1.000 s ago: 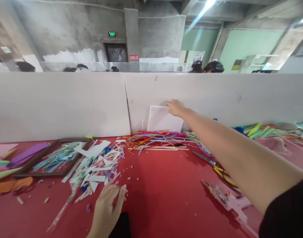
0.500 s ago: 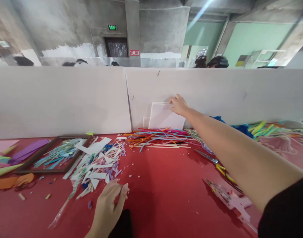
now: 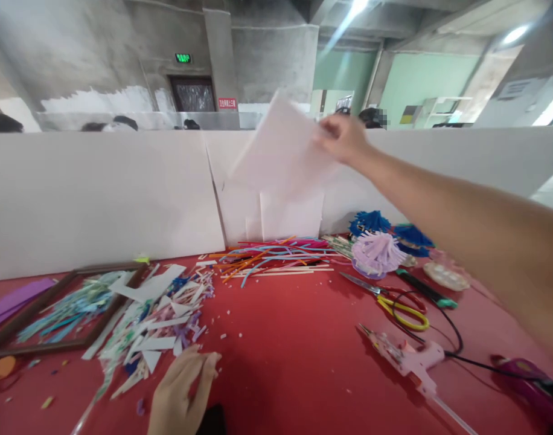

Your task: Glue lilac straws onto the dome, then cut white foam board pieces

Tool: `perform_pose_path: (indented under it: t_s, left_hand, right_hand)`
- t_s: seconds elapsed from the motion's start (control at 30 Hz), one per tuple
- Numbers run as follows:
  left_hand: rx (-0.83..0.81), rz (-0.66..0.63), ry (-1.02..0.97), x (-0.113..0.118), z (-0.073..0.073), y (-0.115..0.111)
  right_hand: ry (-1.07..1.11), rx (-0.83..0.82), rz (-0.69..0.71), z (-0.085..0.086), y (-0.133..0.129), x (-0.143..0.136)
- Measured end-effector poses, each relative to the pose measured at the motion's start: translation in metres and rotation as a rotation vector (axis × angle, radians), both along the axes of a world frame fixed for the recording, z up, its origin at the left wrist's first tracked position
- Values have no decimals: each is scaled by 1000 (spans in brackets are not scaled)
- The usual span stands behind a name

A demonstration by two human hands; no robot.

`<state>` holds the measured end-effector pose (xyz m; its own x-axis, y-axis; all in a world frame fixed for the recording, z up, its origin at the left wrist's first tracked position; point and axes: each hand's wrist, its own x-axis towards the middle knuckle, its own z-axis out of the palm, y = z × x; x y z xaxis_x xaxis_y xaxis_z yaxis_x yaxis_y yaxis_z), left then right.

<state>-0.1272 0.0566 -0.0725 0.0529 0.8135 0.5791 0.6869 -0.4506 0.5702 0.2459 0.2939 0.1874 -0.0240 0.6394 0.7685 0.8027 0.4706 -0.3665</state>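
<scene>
Right hand (image 3: pixel 343 138) has risen, outstretched, pinching a white sheet (image 3: pixel 281 142); left hand (image 3: pixel 179 389) curls loosely

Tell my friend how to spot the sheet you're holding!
Find the low white wall behind the red table. In front of it, the right hand holds up a tilted white sheet. Its corner pokes above the wall; the sheets standing below don't.

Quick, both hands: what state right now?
Left hand: open, fingers loosely curled, nothing visible in it.
Right hand: closed, holding a white sheet.
</scene>
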Motion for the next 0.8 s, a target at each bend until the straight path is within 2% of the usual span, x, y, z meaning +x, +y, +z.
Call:
perform_pose_path:
  t_s: [0.07,0.13,0.2,0.33,0.37,0.43,0.5,0.53,0.63,0.73,0.8]
  left_hand:
    - [-43,60,-80,2,1,-1]
    - [-119,88,-167,9,6,-3]
    - [-206,66,-267,19,14,-6]
    - [-363,-5,-450,41,25,-17]
    - [-405,-19,-480,45,25,-21]
    - [-494,-43,-522,51,23,-29]
    - [-588,-66,-544,56,20,-36]
    - [-631,-76,-551,57,18,-40]
    - [-702,-73,-556,59,17,-45]
    - [-679,-10,-531,57,18,-47]
    - [-621,76,-483,54,17,-48]
  right_hand:
    - [262,0,53,3,-40,9]
    - [435,-64,117,-20,-89,14]
    - [677,-303,218,-66,-144,13]
    - [853,-585,274,-173,-238,-7]
    - [884,-619,270,-194,-256,-12]
    - [931,-668,256,-225,-283,-19]
    - [982,-706,248,-242,-301,-22]
    - [943,-702,220,-246,-307,-21]
    - [671,-678,157,-255,-315,-10]
    - [509,-631,134,-265,-321,8]
    - [435,-549,12,-274,-326,23]
